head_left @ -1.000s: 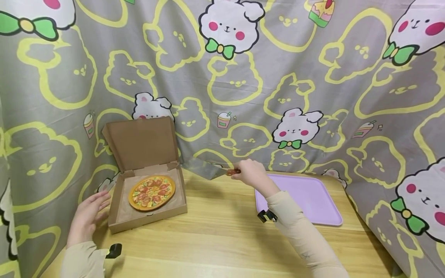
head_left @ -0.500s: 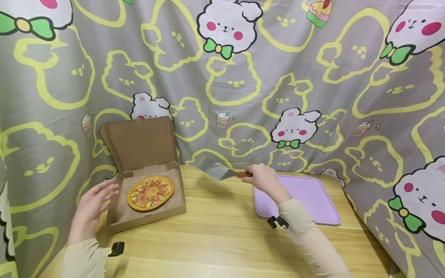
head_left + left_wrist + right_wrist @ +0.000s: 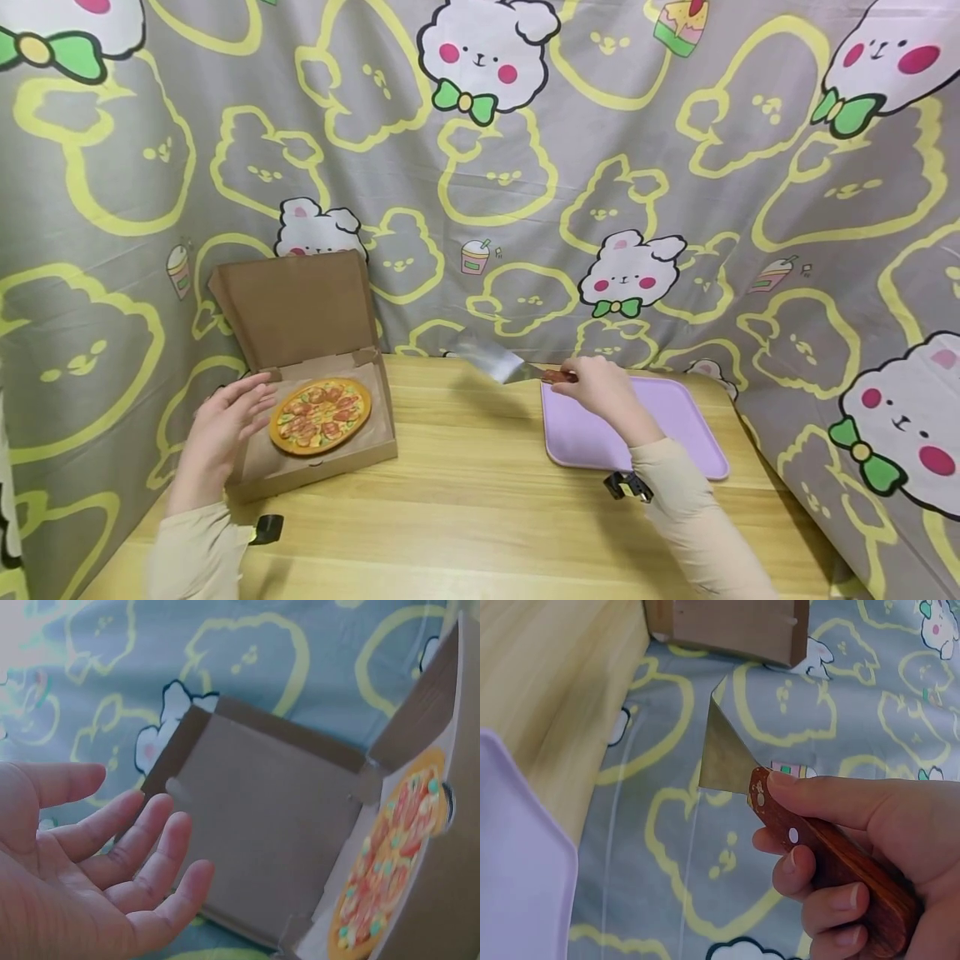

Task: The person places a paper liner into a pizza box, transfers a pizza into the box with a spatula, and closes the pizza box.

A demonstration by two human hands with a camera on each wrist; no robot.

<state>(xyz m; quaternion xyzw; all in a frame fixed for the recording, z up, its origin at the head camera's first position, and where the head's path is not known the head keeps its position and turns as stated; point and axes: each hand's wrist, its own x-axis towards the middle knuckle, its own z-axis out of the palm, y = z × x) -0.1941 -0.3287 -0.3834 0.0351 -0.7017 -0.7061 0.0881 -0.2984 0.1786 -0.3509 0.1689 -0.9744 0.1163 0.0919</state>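
In my right hand (image 3: 603, 396) is a metal spatula (image 3: 491, 360), its blade pointing left and held above the back of the table. The right wrist view shows fingers and thumb curled round its reddish wooden handle (image 3: 832, 862). A round pizza (image 3: 321, 415) lies in a brown cardboard box (image 3: 322, 477) whose lid (image 3: 303, 308) stands raised. My left hand (image 3: 225, 425) hovers at the box's left side, holding nothing. In the left wrist view its fingers (image 3: 154, 877) are relaxed and spread apart.
A lilac tray (image 3: 678, 417) lies on the right of the wooden table (image 3: 465, 517), partly under my right hand and forearm. A patterned cloth (image 3: 517, 192) hangs behind the table and along both sides.
My right hand has moved to the right with the spatula, from beside the tray's left edge to over the tray. My left hand has shifted up and right, nearer the pizza.
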